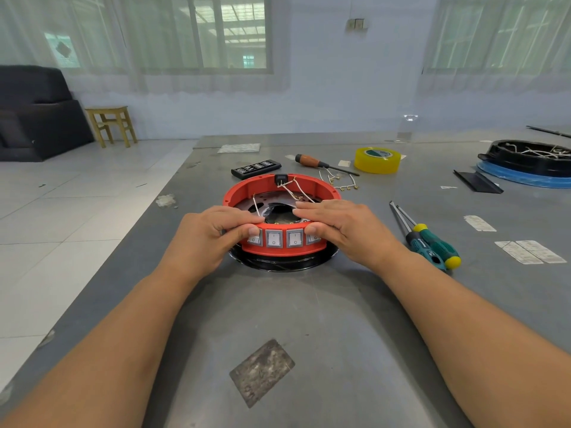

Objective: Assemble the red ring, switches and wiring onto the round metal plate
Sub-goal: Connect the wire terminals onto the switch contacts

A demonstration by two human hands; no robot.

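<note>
The red ring [253,188] stands on the round metal plate [247,205], over a black disc [284,264]. Several white rocker switches [274,238] sit in the ring's near wall. White wires [292,189] run from a black socket [280,179] at the far wall down into the ring. My left hand [213,231] grips the near left rim, thumb on a switch and fingers over the top. My right hand [340,225] grips the near right rim the same way, its fingers laid inside over the plate.
Loose wires with brass terminals [340,182] lie behind the ring. Around it on the grey table [309,319] are a black bit case [255,168], a wooden-handled screwdriver [321,163], yellow tape [377,160], two green-yellow screwdrivers [429,242] and a black tray on a blue ring [525,162].
</note>
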